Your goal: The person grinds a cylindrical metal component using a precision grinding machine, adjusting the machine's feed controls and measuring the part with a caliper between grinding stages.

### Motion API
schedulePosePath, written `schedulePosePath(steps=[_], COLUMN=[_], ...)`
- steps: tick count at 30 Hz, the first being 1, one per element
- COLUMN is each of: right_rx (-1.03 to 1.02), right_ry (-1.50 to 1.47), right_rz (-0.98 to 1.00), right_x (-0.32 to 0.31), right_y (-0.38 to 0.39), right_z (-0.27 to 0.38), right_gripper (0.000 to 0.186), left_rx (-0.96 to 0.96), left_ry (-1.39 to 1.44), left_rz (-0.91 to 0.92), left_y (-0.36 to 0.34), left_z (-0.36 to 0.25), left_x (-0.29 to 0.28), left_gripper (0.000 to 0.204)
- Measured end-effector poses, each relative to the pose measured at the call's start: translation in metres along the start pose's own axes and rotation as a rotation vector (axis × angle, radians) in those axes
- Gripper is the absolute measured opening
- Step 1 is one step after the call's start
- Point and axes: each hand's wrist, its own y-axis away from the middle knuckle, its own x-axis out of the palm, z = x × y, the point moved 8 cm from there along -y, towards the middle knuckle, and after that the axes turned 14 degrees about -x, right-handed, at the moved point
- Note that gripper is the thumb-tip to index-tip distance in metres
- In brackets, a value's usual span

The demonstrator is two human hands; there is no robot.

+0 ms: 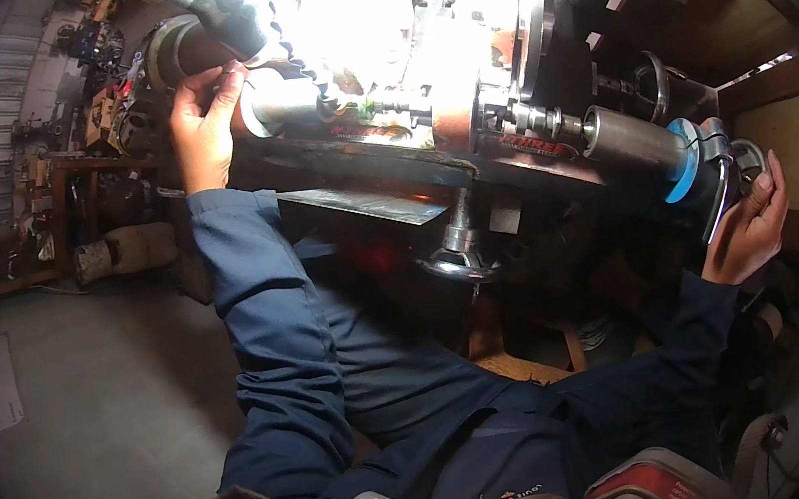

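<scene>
My left hand is closed at the left end of a lit metal lathe-like machine, thumb and fingers beside a steel cylinder; what they grip is unclear. A mottled metal housing sits above it. My right hand is closed on a small steel handwheel at the right end, behind a steel barrel with a blue band and a bent lever. A shaft links the middle of the machine to the barrel. Glare hides part of the middle.
A lower handwheel juts toward my body below the machine. A wooden bench with metal parts stands left, a cylindrical object beside it on the grey floor. A cream panel is at the right.
</scene>
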Motion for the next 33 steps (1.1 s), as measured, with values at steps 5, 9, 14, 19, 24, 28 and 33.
schedulePosePath(steps=[5,9,14,19,24,28,33], right_rx=[-0.040,-0.047,-0.234,-0.544,-0.331,0.017,0.062], right_ry=[-0.053,-0.087,0.021,0.182,0.068,-0.124,-0.051], right_rz=[-0.129,-0.244,-0.353,-0.352,-0.290,-0.033,0.451], right_x=[-0.001,-0.003,0.001,0.004,-0.004,-0.002,0.028], right_y=[0.014,0.031,0.052,0.063,0.039,0.006,-0.021], right_z=[-0.010,-0.023,-0.035,-0.018,-0.006,-0.010,-0.035], right_gripper=[0.032,0.034,0.039,0.037,0.038,0.036,0.036], left_rx=[0.002,0.004,0.005,0.002,-0.001,-0.007,-0.009], left_ry=[-0.005,-0.016,-0.062,-0.020,0.008,0.017,0.009], left_rz=[0.015,0.007,-0.020,-0.007,0.022,0.016,0.015], left_y=[0.000,0.000,0.000,-0.001,-0.004,-0.002,-0.001], left_z=[0.001,0.000,-0.001,0.002,0.003,0.004,0.001], left_x=[-0.001,0.000,-0.001,-0.002,0.003,0.000,0.000], left_gripper=[0.022,0.022,0.022,0.023,0.023,0.023,0.023])
